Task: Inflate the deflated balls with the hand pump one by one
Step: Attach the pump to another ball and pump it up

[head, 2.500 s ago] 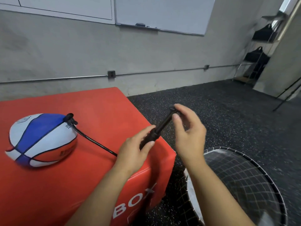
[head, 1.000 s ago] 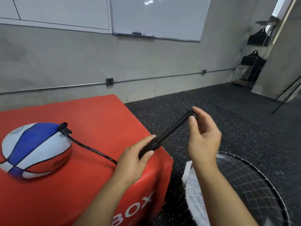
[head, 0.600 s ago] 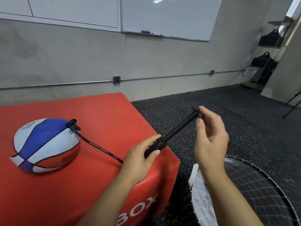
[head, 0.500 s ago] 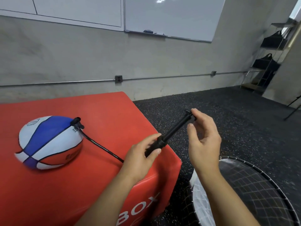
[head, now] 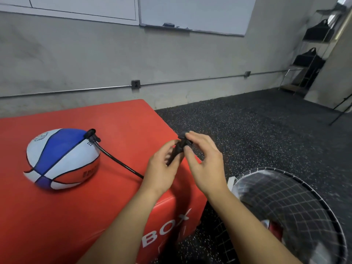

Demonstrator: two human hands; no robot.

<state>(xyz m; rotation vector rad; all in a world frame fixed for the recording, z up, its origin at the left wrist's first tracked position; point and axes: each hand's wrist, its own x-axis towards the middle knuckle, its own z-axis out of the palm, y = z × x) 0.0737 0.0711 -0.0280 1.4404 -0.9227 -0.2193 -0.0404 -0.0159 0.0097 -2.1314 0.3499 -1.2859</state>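
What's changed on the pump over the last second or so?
The right hand has pushed the pump handle in toward the left hand, so the drawn-out rod has gone back into the pump barrel. Both hands keep their grip. The hose stays plugged into the ball on the red box.
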